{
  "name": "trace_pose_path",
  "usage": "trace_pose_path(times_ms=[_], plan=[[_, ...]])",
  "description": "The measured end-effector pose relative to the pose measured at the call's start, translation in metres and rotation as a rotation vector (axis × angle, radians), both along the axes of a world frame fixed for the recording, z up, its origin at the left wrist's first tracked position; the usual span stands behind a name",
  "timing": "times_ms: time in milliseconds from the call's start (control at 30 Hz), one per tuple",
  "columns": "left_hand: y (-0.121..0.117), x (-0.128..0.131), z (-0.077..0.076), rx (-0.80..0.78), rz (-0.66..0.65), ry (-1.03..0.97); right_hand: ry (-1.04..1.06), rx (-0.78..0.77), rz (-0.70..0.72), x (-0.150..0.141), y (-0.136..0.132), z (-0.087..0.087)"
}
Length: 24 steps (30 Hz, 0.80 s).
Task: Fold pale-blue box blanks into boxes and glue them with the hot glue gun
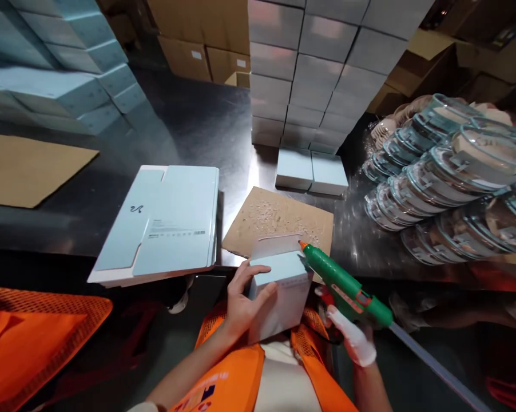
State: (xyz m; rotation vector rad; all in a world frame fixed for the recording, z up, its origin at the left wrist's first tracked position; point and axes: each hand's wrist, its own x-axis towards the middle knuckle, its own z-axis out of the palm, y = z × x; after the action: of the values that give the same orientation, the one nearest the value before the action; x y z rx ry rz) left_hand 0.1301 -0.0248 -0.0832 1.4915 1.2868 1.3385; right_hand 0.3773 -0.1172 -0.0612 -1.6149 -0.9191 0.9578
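Observation:
My left hand (pixel 243 298) grips the left side of a small pale blue carton (pixel 279 292) held against my lap, its top flap standing up. My right hand (pixel 351 336), with white tape or a cot on a finger, is wrapped round the handle of a green hot-glue gun (pixel 346 285). The gun's orange nozzle touches the carton's upper right edge at the flap. A stack of flat, unfolded pale blue cartons (pixel 159 223) lies on the dark table to the left of my left hand.
A glue-spattered cardboard sheet (pixel 279 220) lies just beyond the carton. Two finished boxes (pixel 312 170) sit before a tall wall of stacked boxes (pixel 313 63). Rows of clear plastic-packed round items (pixel 447 171) fill the right. Another cardboard sheet (pixel 26 169) lies at left.

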Motion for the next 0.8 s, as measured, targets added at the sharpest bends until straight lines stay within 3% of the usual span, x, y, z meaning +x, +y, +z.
trace_pose_path(times_ms=[67, 167, 333, 467, 567, 600, 667, 733, 800], plan=[[0.003, -0.004, 0.000, -0.037, 0.011, -0.040, 0.060, -0.056, -0.063, 0.012, 0.011, 0.009], [0.007, -0.008, 0.001, -0.069, 0.025, -0.101, 0.164, -0.138, -0.126, 0.025, 0.048, 0.015], [0.008, -0.011, 0.001, -0.088, 0.034, -0.169, 0.151, -0.267, -0.082, 0.043, 0.115, 0.004], [0.006, -0.015, 0.006, -0.096, 0.015, -0.204, -0.033, -0.284, -0.136, 0.061, 0.123, 0.006], [0.007, -0.015, 0.012, -0.100, -0.029, -0.221, -0.169, -0.131, -0.237, 0.052, 0.111, 0.021], [0.008, -0.014, 0.013, -0.097, -0.055, -0.223, -0.164, -0.068, -0.219, 0.042, 0.108, 0.027], [0.008, -0.009, 0.014, -0.091, -0.123, -0.230, -0.046, 0.005, -0.038, 0.016, 0.105, 0.035], [0.008, -0.004, 0.012, -0.079, -0.169, -0.227, 0.169, -0.018, 0.180, -0.009, 0.108, 0.038], [0.008, 0.001, 0.009, -0.078, -0.159, -0.224, 0.332, -0.062, 0.227, -0.023, 0.112, 0.036]])
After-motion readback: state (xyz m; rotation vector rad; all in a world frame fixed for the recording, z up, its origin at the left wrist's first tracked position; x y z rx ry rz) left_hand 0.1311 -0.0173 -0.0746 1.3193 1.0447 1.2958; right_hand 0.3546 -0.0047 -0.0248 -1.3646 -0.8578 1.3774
